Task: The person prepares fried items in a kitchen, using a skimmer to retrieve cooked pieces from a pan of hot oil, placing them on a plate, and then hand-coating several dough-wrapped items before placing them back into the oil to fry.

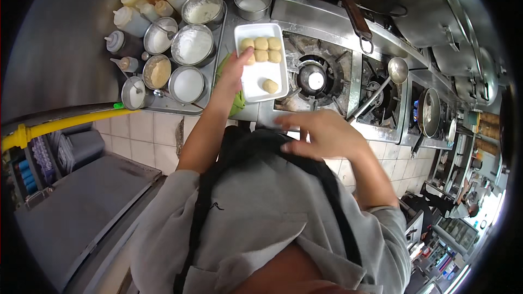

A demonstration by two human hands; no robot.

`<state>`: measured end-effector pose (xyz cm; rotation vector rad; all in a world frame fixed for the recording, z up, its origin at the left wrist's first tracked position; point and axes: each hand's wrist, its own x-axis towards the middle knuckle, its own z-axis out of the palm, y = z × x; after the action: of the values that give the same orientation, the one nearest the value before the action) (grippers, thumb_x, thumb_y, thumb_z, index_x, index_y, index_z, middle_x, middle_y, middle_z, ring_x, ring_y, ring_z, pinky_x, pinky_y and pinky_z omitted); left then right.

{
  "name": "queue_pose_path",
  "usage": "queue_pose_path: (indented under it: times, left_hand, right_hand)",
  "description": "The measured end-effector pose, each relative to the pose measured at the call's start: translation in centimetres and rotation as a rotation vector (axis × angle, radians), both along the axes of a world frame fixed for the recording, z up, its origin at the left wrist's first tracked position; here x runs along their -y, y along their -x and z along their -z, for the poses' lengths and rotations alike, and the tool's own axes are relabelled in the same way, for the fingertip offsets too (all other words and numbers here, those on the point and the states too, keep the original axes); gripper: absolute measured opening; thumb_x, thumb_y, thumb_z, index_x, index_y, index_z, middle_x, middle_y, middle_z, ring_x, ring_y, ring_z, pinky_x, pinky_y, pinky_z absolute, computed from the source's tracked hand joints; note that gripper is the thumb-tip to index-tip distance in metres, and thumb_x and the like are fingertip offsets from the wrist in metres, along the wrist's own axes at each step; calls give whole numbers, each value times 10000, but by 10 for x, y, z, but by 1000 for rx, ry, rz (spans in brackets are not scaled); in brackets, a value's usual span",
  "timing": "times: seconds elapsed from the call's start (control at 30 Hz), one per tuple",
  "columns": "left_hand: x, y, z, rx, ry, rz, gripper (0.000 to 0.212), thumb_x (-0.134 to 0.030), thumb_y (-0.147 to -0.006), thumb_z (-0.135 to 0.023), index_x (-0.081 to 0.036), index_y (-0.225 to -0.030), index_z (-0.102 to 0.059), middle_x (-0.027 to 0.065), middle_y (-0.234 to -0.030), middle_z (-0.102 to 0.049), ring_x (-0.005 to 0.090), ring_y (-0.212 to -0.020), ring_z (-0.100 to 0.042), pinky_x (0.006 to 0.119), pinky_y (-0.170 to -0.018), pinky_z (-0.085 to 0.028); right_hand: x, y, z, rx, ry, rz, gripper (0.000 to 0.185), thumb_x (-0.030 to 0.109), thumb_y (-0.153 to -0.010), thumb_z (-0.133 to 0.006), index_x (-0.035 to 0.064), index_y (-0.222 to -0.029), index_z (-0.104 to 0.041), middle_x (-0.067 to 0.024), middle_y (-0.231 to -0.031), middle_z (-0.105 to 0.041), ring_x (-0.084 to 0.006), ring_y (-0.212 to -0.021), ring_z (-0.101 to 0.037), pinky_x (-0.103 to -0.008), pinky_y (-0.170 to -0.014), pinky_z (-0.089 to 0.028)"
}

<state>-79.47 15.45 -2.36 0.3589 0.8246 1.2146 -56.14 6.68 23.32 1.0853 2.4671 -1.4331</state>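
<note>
My left hand (236, 70) grips the left edge of a white plastic tray (255, 83), thumb over the rim and fingers mostly hidden. Several round pale dough balls (261, 43) sit in two rows at the tray's far end. One more dough ball (270, 86) lies apart from them near the close edge. My right hand (320, 134) is slightly blurred in front of my apron, with fingers apart and nothing in them. Partly covered by my left forearm and the tray is a green cloth (238, 105).
Left is a metal tray (175, 109) crowded with steel bowls of powders (192, 43) and squeeze bottles (132, 21). A gas burner (312, 77) adjoins the white tray. Rightward are a ladle (397, 70), a frying pan (430, 112) and a wok handle (356, 18). A person (453, 208) stands far right.
</note>
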Motion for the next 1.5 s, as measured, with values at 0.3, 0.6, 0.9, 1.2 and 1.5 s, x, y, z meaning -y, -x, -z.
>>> queue_pose_path:
  times: [0.3, 0.6, 0.9, 1.2, 1.5]
  left_hand:
    - [-9, -4, 34, -864, 64, 3, 598, -296, -858, -773, 26, -1303, -538, 166, -1214, -657, 273, -1029, -659, 408, -906, -518]
    - [-37, -20, 12, -1941, -1030, 399, 773, -449, -824, -739, -151, -1481, -461, 140, -1397, -524, 326, -1280, -495, 552, -1038, -382]
    - [-64, -9, 10, -1541, -878, 352, 622, -449, -900, -687, -148, -1423, -536, 139, -1182, -616, 335, -1098, -585, 505, -894, -491]
    - [-34, 9, -62, 271, 15, -2, 538, -552, -1038, -402, -105, -1299, -548, 188, -1265, -621, 330, -1126, -621, 489, -958, -525]
    - [-11, 19, -136, 295, 5, -83, 586, -584, -1012, -470, -60, -1259, -560, 128, -1204, -644, 259, -1110, -633, 466, -947, -523]
  right_hand:
    - [-40, -7, 155, -543, 554, 863, 564, 472, -975, -617, 12, -1301, -601, -95, -1061, -700, -140, -781, -666, -268, -689, -541]
    - [-35, 2, 230, -505, 466, 1223, 279, 247, -976, -627, 8, -1115, -660, -60, -879, -694, -107, -621, -619, -243, -557, -488]
    - [-33, 25, 230, -479, 458, 1250, 273, 225, -953, -645, 12, -1122, -674, -31, -869, -687, -94, -641, -620, -268, -569, -512]
    - [-58, 93, 134, -271, -771, 660, 509, 207, -787, -794, 151, -1266, -631, -114, -1267, -617, -302, -950, -683, -396, -805, -571]
    - [-59, 95, 119, -779, -460, 847, 410, 82, -900, -694, 49, -1298, -603, -107, -1236, -663, -224, -1092, -658, -330, -882, -546]
